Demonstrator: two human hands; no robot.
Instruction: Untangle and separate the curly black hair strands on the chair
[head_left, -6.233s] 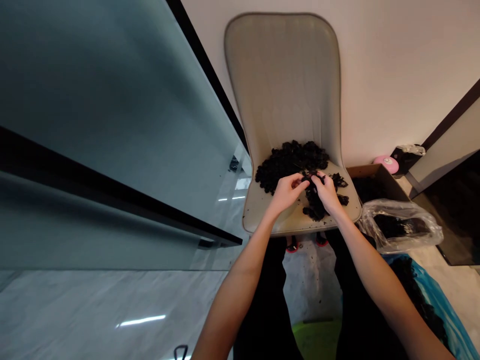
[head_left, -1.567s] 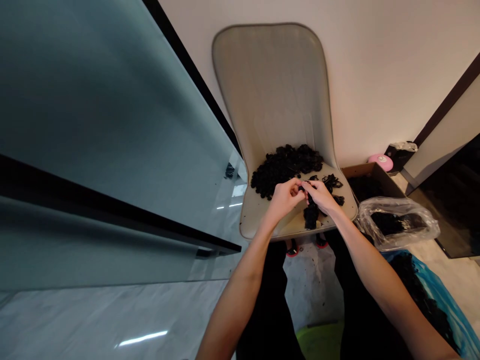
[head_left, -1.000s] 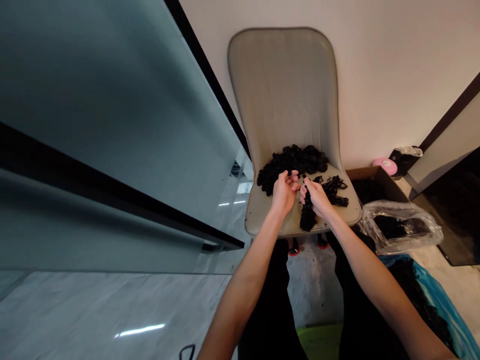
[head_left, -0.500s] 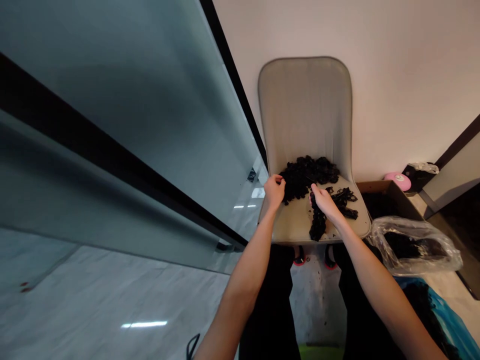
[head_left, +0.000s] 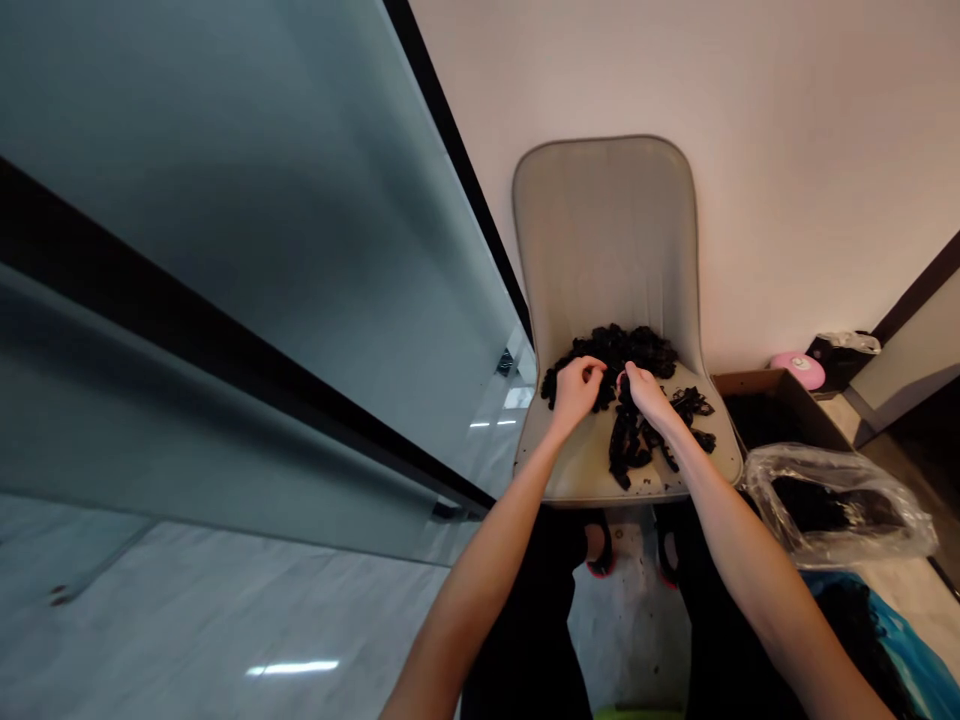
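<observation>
A padded grey-beige chair (head_left: pixel 570 470) stands before me with black, lacy, crumpled pieces on its seat. The larger heap of black pieces (head_left: pixel 637 345) lies toward the backrest. My right hand (head_left: pixel 646 393) is closed around a bunch of black lacy strips (head_left: pixel 628 445), whose ends hang down onto the seat. Close by on the left, my left hand (head_left: pixel 577 390) is in front of the heap, its thumb and fingertips drawn together; whatever is between them is too small to make out. More black strips (head_left: pixel 691 403) lie to the right of my right hand.
A frosted glass partition (head_left: pixel 337 250) with black frames runs along the left. On the right are a cardboard box (head_left: pixel 817 410), a clear plastic bag (head_left: pixel 900 540) with black contents, a blue bag (head_left: pixel 915 640) and a pink round object (head_left: pixel 799 370). Small black bits dot the floor.
My left hand has moved right, from the heap's left edge to near my right hand. The strips under my right hand have shifted and spread slightly. The view has tilted a little upward.
</observation>
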